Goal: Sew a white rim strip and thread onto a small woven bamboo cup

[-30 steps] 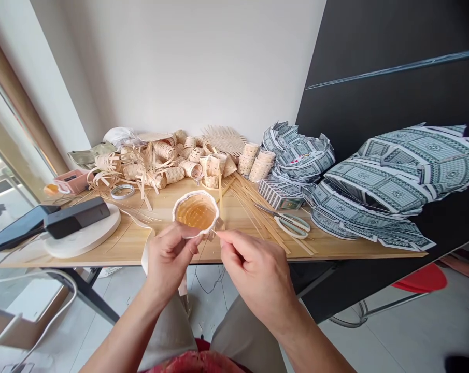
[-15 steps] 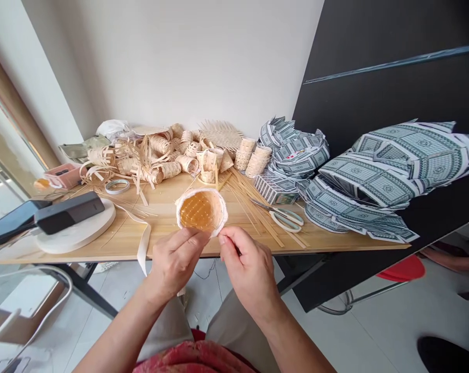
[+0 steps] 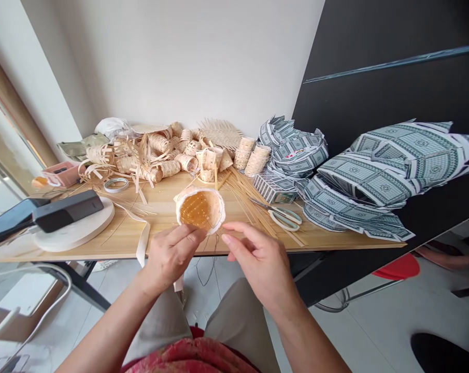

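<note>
A small woven basket (image 3: 214,210) with a white cloth-like rim is tilted so its mouth faces me. My left hand (image 3: 172,256) pinches its near edge between thumb and fingers. Just right of the rim, my right hand (image 3: 259,256) is apart from the basket, thumb and forefinger separated, with nothing visible between them. A thin dark thread (image 3: 212,272) hangs in a loop below the basket. White ribbon (image 3: 142,243) drapes over the table edge beside my left hand.
Scissors (image 3: 283,217) lie on thin wooden strips (image 3: 250,197) at right. Woven cylinders (image 3: 170,168) pile up behind. Folded card constructions (image 3: 358,181) fill the right side. A power bank (image 3: 69,211) sits on a white disc (image 3: 73,238); a tape roll (image 3: 116,185) lies behind.
My right hand has let go at the basket's rim and moved slightly right, its fingers parting. More of the dark thread shows. My left hand keeps its hold.
</note>
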Demonstrator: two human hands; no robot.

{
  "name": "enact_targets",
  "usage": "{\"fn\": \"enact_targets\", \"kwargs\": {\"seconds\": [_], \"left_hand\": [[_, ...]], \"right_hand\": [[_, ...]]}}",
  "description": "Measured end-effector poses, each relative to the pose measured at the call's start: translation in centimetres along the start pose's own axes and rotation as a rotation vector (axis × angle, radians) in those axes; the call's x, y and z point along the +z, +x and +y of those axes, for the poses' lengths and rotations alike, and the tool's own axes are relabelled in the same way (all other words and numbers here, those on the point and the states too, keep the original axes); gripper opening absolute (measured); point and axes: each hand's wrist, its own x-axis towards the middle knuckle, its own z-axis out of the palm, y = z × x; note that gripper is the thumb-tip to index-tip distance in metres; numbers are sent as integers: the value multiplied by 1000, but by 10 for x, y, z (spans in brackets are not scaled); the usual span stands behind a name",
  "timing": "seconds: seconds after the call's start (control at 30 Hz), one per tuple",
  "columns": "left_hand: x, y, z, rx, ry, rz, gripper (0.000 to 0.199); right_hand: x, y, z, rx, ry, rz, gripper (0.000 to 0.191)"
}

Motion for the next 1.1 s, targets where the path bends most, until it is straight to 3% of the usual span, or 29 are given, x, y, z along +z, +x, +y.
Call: {"fn": "enact_targets", "kwargs": {"seconds": [0.1, 0.17, 0.27, 0.37, 0.43, 0.53, 0.57, 0.63, 0.77, 0.87, 0.97, 1.1], "left_hand": [[-3, 2, -3, 64, -6, -43, 15], [-4, 3, -3, 127, -30, -79, 14], [-5, 6, -2, 202, -37, -142, 18], [-6, 8, 0, 247, -39, -182, 24], [-7, 8, 0, 262, -63, -200, 26], [-9, 7, -1, 245, -141, -239, 27], [-10, 7, -2, 223, -175, -245, 26], [-12, 9, -6, 149, -278, -240, 22], [-17, 18, -12, -89, -639, -306, 15], [-19, 23, -15, -318, -868, -368, 19], [-21, 25, -17, -518, -1040, -423, 27], [-23, 24, -18, -669, -1153, -496, 30]], "right_hand": [[-11, 7, -9, -194, -170, 72, 11], [-12, 13, -15, -253, -322, -2, 13], [-7, 20, -20, -203, -558, -178, 16], [-1, 21, -22, -187, -626, -274, 21], [-2, 20, -23, -255, -541, -202, 21], [-10, 18, -27, -359, -251, 64, 17], [-13, 18, -28, -350, -118, 128, 15], [-19, 19, -29, -240, 178, 132, 12], [-28, 26, -27, 71, 598, -87, 18], [-40, 36, -21, 100, 669, -75, 17], [-59, 47, -7, 51, 609, 38, 12], [-92, 63, 22, 34, 652, 207, 11]]}}
